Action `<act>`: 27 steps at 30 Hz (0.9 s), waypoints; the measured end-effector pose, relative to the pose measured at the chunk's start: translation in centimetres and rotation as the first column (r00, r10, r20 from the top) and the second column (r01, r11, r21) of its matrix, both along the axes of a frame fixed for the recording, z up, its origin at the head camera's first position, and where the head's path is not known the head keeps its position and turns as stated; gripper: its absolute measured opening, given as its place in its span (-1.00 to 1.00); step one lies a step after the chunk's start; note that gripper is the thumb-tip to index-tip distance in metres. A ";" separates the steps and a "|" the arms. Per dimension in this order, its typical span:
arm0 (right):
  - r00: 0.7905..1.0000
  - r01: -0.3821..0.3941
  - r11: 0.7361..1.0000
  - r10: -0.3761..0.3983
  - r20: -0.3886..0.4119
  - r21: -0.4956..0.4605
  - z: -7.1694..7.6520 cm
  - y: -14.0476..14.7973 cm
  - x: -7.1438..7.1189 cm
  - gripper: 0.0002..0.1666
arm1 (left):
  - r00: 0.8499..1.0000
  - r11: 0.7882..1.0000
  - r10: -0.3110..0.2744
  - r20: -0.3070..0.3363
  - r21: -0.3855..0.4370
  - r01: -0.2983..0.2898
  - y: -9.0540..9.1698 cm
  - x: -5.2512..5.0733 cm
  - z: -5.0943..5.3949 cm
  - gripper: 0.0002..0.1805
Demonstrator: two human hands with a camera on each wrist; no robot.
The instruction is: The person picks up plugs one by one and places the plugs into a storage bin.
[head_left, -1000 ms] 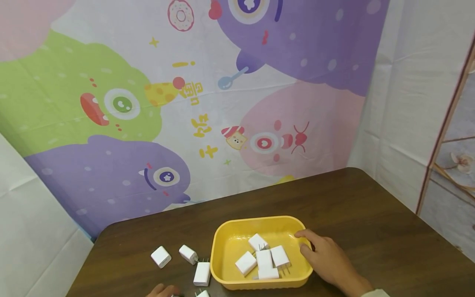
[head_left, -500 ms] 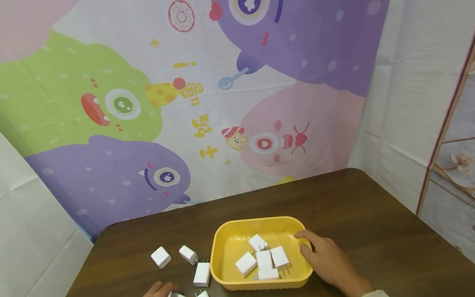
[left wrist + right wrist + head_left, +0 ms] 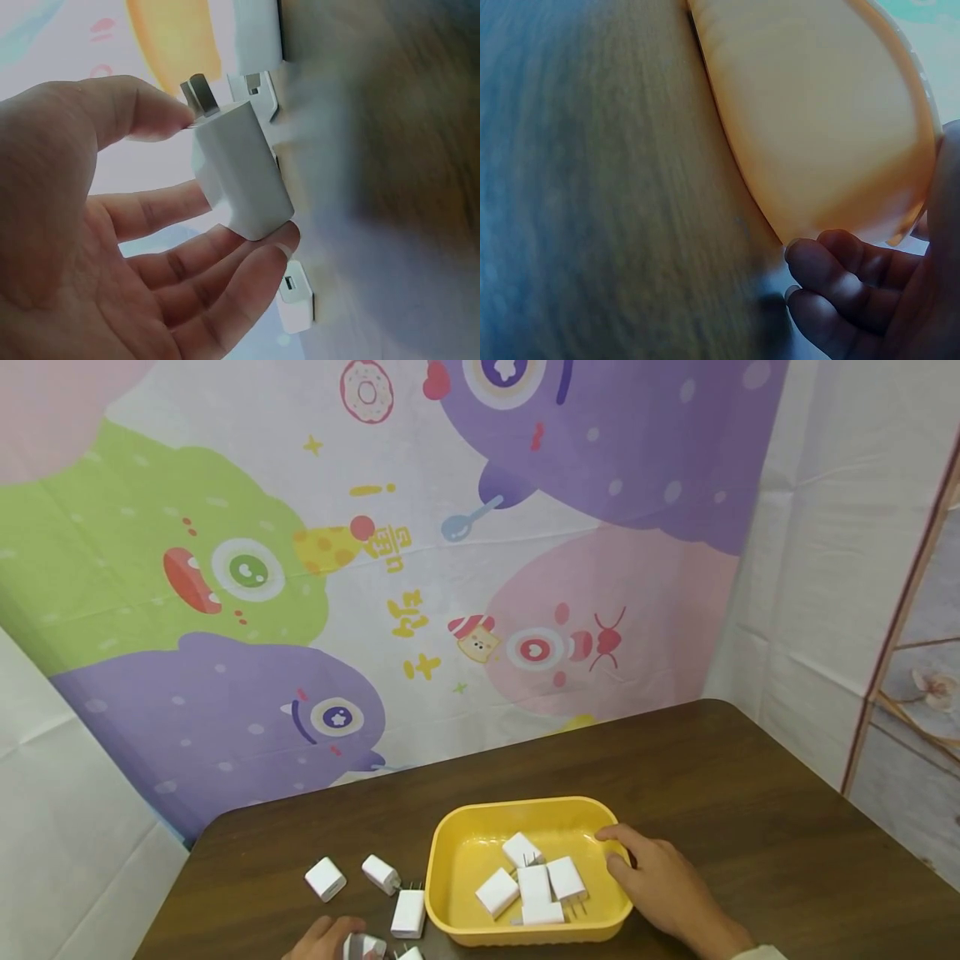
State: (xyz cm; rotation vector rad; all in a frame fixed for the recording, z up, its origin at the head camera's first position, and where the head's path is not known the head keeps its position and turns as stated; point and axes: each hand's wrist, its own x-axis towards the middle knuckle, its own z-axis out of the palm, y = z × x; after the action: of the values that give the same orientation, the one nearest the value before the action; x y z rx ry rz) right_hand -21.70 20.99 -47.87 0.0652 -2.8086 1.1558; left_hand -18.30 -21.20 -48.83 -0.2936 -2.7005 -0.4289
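Observation:
My left hand (image 3: pixel 322 941) pinches a white plug-in charger (image 3: pixel 240 169) between thumb and fingers at the table's front left. In the left wrist view the charger is tilted, its metal prongs by the thumb. My right hand (image 3: pixel 667 885) holds the right side of a yellow plastic basket (image 3: pixel 450 817), thumb and a finger over the rim. In the right wrist view, other fingers curl against the basket's outer wall (image 3: pixel 817 112). Several white chargers lie inside the basket, among them an upper one (image 3: pixel 522 849) and a left one (image 3: pixel 497 892).
Left of the basket, more chargers lie loose on the dark wooden table (image 3: pixel 675 760): one at far left (image 3: pixel 326 879), a second (image 3: pixel 381 874), a third (image 3: pixel 408 913) close to the basket wall. Another charger (image 3: pixel 410 954) is cut by the frame edge. A cartoon-printed cloth (image 3: pixel 420 710) hangs behind.
My left hand has risen slightly into the head view, and the charger in it now shows more fully. The right hand and basket have stayed put.

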 end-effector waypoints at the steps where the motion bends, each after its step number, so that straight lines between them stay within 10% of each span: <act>1: 1.000 -0.002 1.000 0.002 -0.003 0.001 0.0 0.0 0.0 -0.70 | 0.999 1.000 0.026 0.045 -0.006 -0.025 0.2 0.1 0.3 -0.64; 10: 1.000 -0.003 1.000 0.003 -0.007 0.004 -0.1 0.0 0.0 -0.70 | 0.978 0.994 0.107 0.178 0.007 -0.111 1.3 -0.2 1.7 -0.66; 27: 1.000 -0.008 1.000 0.008 -0.018 0.004 0.0 0.1 0.0 -0.71 | 0.976 0.990 0.129 0.174 0.026 -0.136 2.1 -0.4 3.1 -0.63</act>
State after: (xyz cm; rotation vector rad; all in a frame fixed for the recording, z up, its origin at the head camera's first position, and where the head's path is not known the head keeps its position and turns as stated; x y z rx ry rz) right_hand -21.71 21.04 -47.90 0.0867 -2.7976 1.1457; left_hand -18.65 -19.12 -45.70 -0.0670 -2.8547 -0.4854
